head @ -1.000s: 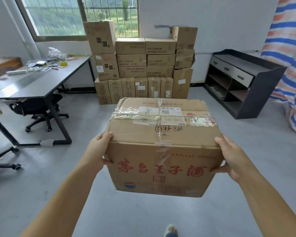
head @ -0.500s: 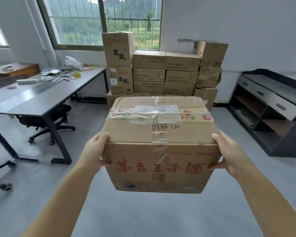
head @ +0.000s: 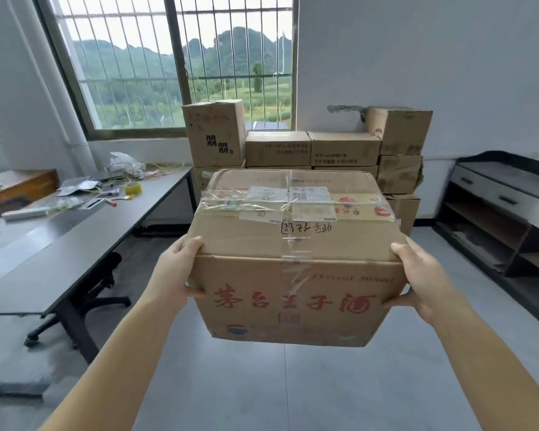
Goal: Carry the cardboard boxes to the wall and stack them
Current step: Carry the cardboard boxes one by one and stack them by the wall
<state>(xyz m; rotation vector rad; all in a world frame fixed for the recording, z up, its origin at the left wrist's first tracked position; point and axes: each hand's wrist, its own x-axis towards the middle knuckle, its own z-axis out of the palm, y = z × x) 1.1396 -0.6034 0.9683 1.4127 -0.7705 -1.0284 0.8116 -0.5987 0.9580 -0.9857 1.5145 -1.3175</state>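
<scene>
Head view: both hands (head: 175, 269) grip taped cardboard box (head: 296, 269).

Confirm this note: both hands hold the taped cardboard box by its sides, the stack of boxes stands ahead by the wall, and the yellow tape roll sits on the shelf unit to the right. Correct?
Not quite. The head view shows the yellow tape roll on the dark desk to the left, not on the shelf unit. The rest holds: left hand and right hand hold the taped cardboard box by its sides, with the stack of boxes ahead.

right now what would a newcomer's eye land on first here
A big taped brown cardboard box with red lettering fills the centre, gripped by the left hand and right hand. Behind it, a stack of brown cardboard boxes stands against the white wall under the barred window.
</scene>
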